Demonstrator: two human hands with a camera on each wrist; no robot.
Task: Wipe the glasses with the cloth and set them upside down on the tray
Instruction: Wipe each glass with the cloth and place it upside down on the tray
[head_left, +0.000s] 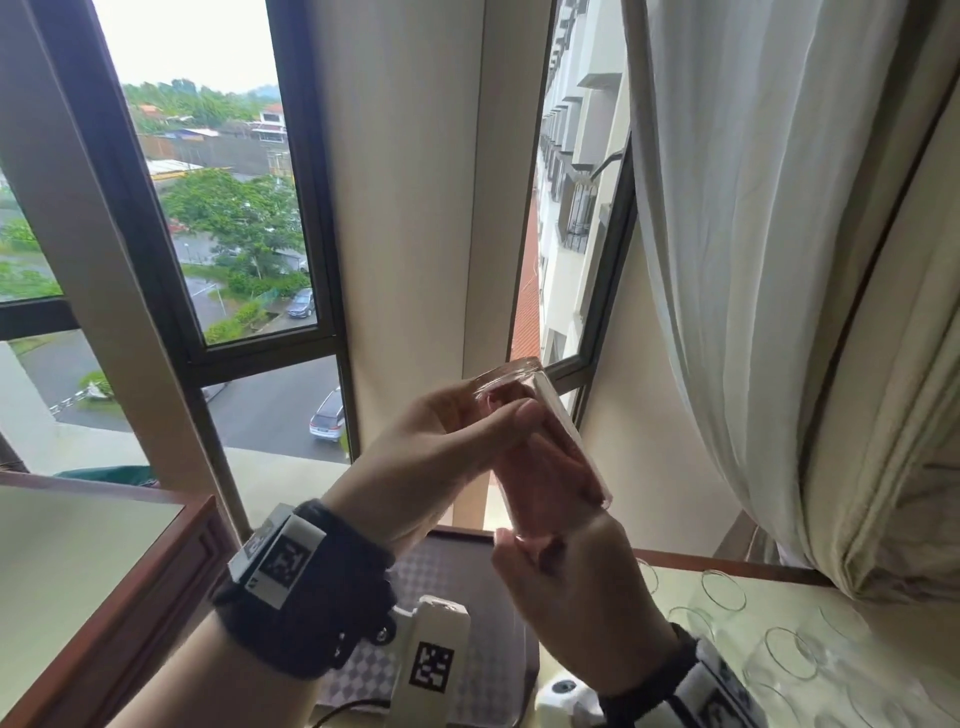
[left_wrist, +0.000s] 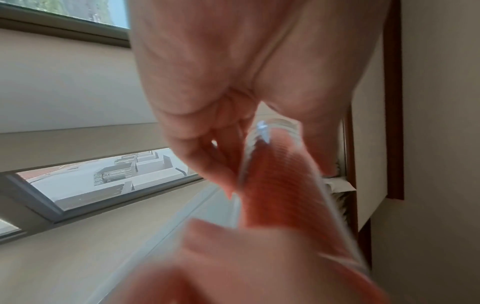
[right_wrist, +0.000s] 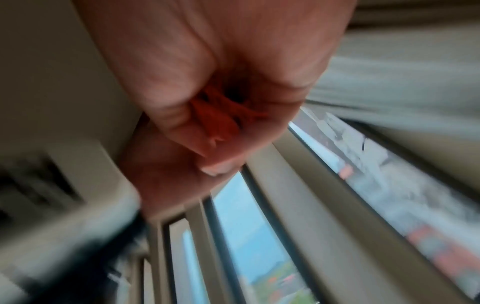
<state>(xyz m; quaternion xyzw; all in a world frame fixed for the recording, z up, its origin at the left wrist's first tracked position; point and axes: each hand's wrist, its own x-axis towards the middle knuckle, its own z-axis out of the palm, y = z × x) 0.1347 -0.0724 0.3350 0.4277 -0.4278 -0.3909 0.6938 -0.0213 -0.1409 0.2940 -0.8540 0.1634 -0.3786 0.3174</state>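
Observation:
A clear glass (head_left: 550, 441) is held tilted in front of the window, its thick base pointing up and away. My left hand (head_left: 514, 423) grips its upper part, thumb across the near side. An orange cloth (head_left: 540, 473) fills the inside of the glass. My right hand (head_left: 530, 545) is at the mouth below, fingers curled round the cloth. In the left wrist view the cloth (left_wrist: 280, 185) shows through the glass wall (left_wrist: 335, 211). In the blurred right wrist view, the cloth (right_wrist: 218, 121) sits bunched in my fist. A dark, check-patterned tray (head_left: 441, 571) lies under my hands.
Several clear glasses (head_left: 723, 590) stand mouth up on the pale tabletop at the right, by a white curtain (head_left: 779, 260). A wood-edged table (head_left: 78, 561) is at the left. The windows and wall column stand close behind the raised glass.

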